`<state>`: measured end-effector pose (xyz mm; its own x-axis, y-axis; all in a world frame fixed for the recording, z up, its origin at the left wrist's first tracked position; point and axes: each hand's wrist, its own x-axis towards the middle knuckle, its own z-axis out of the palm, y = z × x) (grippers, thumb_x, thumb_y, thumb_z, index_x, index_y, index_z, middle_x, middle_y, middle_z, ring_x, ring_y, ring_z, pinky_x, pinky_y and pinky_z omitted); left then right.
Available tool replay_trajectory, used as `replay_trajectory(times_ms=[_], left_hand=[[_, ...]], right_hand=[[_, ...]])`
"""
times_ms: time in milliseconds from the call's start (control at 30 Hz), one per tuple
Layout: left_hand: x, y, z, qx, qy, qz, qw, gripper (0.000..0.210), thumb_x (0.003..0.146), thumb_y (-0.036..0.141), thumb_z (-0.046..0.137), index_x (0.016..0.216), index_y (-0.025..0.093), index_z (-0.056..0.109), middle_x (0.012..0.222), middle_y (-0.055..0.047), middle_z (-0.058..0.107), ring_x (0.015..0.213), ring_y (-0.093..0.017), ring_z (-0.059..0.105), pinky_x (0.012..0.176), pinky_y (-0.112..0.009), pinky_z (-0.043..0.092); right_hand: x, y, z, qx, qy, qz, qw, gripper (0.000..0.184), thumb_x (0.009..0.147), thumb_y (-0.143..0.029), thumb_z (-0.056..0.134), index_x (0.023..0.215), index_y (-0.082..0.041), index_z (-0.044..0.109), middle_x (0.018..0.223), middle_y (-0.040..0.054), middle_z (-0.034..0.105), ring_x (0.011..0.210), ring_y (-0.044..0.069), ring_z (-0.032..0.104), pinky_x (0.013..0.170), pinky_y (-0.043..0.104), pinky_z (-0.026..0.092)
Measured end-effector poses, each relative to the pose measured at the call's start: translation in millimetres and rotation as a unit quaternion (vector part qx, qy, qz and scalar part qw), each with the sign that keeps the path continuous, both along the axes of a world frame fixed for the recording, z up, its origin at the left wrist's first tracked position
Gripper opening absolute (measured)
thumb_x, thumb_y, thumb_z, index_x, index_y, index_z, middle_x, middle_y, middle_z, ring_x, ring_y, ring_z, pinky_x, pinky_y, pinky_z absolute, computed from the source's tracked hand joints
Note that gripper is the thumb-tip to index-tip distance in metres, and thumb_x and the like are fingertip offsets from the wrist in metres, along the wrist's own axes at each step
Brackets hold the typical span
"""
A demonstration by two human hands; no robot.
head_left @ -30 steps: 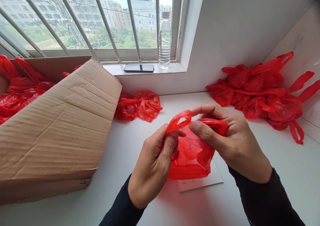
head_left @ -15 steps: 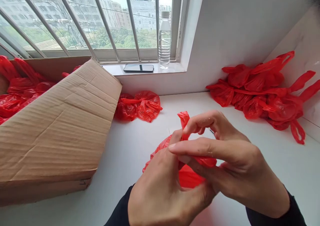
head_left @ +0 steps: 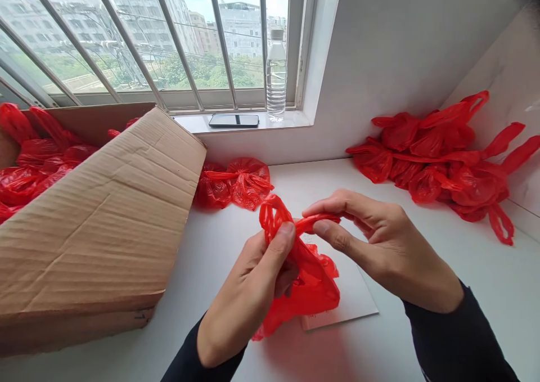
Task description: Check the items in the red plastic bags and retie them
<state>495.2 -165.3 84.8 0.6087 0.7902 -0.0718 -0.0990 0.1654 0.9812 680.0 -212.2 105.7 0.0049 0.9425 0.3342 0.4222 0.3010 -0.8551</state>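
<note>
A red plastic bag (head_left: pixel 314 286) hangs between my hands over the white tabletop (head_left: pixel 219 269). My left hand (head_left: pixel 253 286) pinches its gathered neck, thumb on top, with a looped handle standing up above the thumb. My right hand (head_left: pixel 371 241) grips a twisted end of the bag between thumb and fingers, drawn out to the right. Beneath the bag lies a white sheet or card (head_left: pixel 354 297) with some writing, partly covered by the bag.
At left stands a cardboard box (head_left: pixel 109 224) holding several red bags (head_left: pixel 37 157). Tied red bags (head_left: pixel 240 182) lie beside it against the wall. A heap of red bags (head_left: pixel 439 157) sits at back right. A phone (head_left: pixel 234 121) and a water bottle (head_left: pixel 276 78) rest on the windowsill.
My hands, earlier close together around the bag's neck, have moved apart. The right one now draws a twisted end to the right. More of the bag and the white sheet shows.
</note>
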Motion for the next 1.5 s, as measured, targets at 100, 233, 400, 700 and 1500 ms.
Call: replay_trajectory(times_ms=[100, 233, 400, 700, 1500], left_hand=[[-3, 7, -3.1, -0.025, -0.015, 0.012, 1.000, 0.027, 0.098, 0.048, 0.049, 0.094, 0.025, 0.063, 0.062, 0.003, 0.050, 0.060, -0.012, 0.047, 0.060, -0.025, 0.041], [-7, 14, 2.4, 0.010, 0.003, -0.041, 0.999, 0.025, 0.094, 0.044, 0.060, 0.083, 0.021, 0.063, 0.075, -0.001, 0.060, 0.067, -0.014, 0.055, 0.062, -0.026, 0.044], [-16, 12, 14.4, 0.080, 0.058, -0.110, 0.989, 0.010, 0.089, 0.028, 0.067, 0.085, 0.021, 0.060, 0.079, 0.000, 0.060, 0.068, -0.012, 0.054, 0.062, -0.024, 0.046], [-22, 18, 9.1, 0.260, 0.134, -0.002, 0.956, 0.025, 0.085, 0.012, 0.065, 0.105, 0.027, 0.061, 0.089, 0.002, 0.065, 0.074, -0.014, 0.061, 0.063, -0.025, 0.050], [-9, 54, -30.9, 0.238, 0.060, 0.133, 0.960, 0.041, 0.101, 0.044, 0.045, 0.128, 0.023, 0.067, 0.131, -0.008, 0.066, 0.125, -0.023, 0.057, 0.110, -0.036, 0.038]], right_hand=[[1, -3, 4.3, -0.014, -0.006, 0.014, 1.000, 0.011, 0.094, -0.028, 0.066, 0.103, -0.029, 0.073, 0.097, -0.0015, 0.071, 0.088, 0.016, 0.064, 0.081, 0.029, 0.051], [3, -2, 4.7, -0.055, -0.014, 0.075, 0.996, 0.007, 0.092, -0.033, 0.069, 0.091, -0.026, 0.072, 0.088, -0.0016, 0.068, 0.081, 0.015, 0.063, 0.078, 0.028, 0.050], [0, 15, -11.7, -0.028, 0.040, 0.120, 0.992, 0.038, 0.098, -0.051, 0.055, 0.128, -0.027, 0.058, 0.125, 0.0057, 0.063, 0.121, 0.024, 0.055, 0.105, 0.040, 0.043], [-6, 35, -27.3, -0.106, 0.086, 0.160, 0.978, 0.036, 0.102, -0.048, 0.049, 0.121, -0.021, 0.064, 0.087, 0.0010, 0.065, 0.082, 0.016, 0.061, 0.079, 0.030, 0.050], [11, 38, -27.9, -0.082, 0.094, 0.110, 0.986, 0.013, 0.101, -0.032, 0.054, 0.097, -0.020, 0.059, 0.092, -0.0006, 0.060, 0.086, 0.014, 0.056, 0.081, 0.029, 0.045]])
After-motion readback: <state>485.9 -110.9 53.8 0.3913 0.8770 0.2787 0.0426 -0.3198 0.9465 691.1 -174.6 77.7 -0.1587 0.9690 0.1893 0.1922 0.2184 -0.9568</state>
